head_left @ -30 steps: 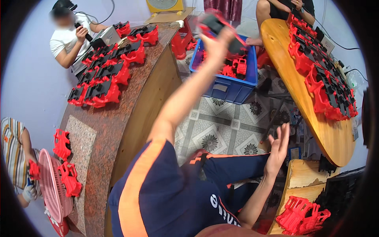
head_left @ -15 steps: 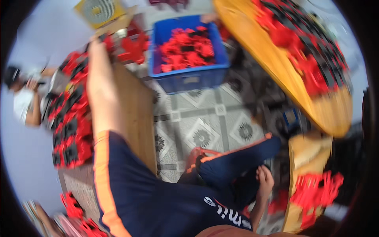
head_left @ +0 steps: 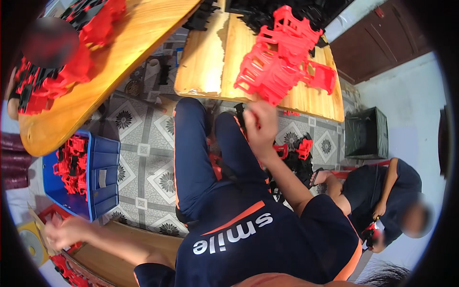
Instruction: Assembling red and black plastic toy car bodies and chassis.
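Note:
My right hand (head_left: 262,128) is raised at the near edge of the wooden table, its fingers curled with a bit of red plastic showing between them. Just beyond it, a heap of red plastic parts (head_left: 282,57) with open frames and slots lies on the wooden table (head_left: 203,71). My left hand (head_left: 64,232) is stretched out to the lower left, close to the yellow round-patterned object (head_left: 32,244) and red parts. Motion blur smears its fingers, so I cannot see whether it holds anything.
A blue bin (head_left: 105,174) of red and black parts stands on the tiled floor at left. A long wooden table (head_left: 129,52) bears more parts. At right, a seated person (head_left: 382,196) holds a red-and-black piece near a dark green box (head_left: 367,133). Black parts lie beyond the red heap.
My view has swung to the right, bringing the red heap in front of me and the blue bin to my left. My right hand has risen from beside my leg to the table edge.

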`<state>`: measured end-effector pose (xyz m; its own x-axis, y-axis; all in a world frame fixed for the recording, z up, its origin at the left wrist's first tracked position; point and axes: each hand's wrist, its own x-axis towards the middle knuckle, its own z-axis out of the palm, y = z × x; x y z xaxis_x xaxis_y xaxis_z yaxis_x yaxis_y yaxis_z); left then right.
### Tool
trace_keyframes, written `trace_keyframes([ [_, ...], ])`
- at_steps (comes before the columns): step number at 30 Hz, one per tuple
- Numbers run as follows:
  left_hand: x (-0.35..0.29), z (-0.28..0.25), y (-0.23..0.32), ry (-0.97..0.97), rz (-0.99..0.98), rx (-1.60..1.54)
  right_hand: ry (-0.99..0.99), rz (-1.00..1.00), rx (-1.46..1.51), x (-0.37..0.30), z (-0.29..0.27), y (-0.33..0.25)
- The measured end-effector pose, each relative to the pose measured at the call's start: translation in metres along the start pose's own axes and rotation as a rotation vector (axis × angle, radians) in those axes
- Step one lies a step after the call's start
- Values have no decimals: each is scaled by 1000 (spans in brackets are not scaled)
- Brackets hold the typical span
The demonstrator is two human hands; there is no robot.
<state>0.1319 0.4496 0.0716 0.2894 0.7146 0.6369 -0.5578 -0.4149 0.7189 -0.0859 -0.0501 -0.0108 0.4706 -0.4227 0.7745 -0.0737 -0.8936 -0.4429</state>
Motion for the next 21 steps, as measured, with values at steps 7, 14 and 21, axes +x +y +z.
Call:
trace_keyframes([
  [7,-389,148,168,-1424,-489,-375,106,-38,-271,72,-26,87],
  [14,-447,184,175,-1416,-797,-437,-263,82,-327,89,-11,120],
  [21,-361,141,159,-1206,-973,-579,-145,-113,-230,94,-21,74],
])
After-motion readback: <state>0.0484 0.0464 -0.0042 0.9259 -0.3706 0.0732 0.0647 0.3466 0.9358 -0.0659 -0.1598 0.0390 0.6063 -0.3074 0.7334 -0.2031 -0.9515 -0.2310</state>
